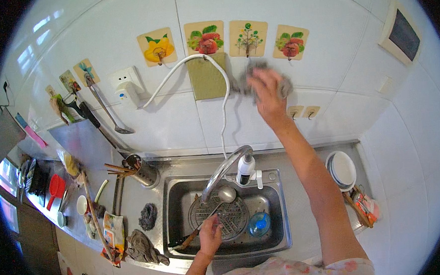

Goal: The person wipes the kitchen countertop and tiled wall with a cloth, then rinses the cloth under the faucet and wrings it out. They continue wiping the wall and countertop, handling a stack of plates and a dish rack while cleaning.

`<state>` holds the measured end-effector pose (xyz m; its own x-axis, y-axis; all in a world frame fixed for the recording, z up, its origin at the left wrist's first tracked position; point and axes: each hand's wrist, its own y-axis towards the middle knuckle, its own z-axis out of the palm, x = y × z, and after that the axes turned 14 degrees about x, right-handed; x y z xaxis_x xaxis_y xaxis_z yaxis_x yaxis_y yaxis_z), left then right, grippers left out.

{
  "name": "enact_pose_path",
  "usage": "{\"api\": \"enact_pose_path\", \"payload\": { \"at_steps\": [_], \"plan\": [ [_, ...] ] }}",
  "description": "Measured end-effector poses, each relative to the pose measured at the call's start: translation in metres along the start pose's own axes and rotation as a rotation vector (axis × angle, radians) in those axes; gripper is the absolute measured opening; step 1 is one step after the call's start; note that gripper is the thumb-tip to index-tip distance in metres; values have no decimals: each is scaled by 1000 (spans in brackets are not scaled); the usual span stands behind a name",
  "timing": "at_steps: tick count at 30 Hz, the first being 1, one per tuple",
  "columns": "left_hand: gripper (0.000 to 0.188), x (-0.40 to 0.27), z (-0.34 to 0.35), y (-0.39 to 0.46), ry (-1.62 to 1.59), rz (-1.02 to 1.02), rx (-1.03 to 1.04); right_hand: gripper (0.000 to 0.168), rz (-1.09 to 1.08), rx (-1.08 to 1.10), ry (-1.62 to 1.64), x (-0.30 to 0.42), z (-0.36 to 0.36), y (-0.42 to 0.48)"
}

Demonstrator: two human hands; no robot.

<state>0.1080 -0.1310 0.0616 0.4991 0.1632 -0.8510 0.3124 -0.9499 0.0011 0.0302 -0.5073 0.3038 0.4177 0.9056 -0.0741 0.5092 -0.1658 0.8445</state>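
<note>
My left hand [210, 233] is over the stainless steel sink [286, 223], its fingers around the handle of a metal ladle [227, 194]. The ladle lies slanted, bowl up and to the right, wooden handle down to the left. Beneath it is a round perforated metal rack [232, 221]. A black-handled utensil [178, 241] is by the ladle's handle. My right hand [267, 88] is raised to the tiled wall, below a wall hook with a tree picture [248, 39]. It grips a grey cloth-like item [284, 87]; motion blurs its shape.
A curved faucet [221, 165] arches over the sink, where a blue-lidded clear container [259, 224] lies. A white cable [225, 111] crosses the wall. White bowls [344, 168] stand right; left are a chopstick holder [143, 171], dark scourer [148, 216] and crumpled cloth [143, 246].
</note>
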Motion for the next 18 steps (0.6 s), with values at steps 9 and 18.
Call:
{"api": "enact_pose_path", "payload": {
  "at_steps": [9,18],
  "plan": [
    [27,20,-22,12,-141,-83,-166,34,-317,585,-33,-24,74,-142],
    [24,-7,-83,43,-514,-24,-245,30,17,16,-93,0,27,-11]
  ]
}}
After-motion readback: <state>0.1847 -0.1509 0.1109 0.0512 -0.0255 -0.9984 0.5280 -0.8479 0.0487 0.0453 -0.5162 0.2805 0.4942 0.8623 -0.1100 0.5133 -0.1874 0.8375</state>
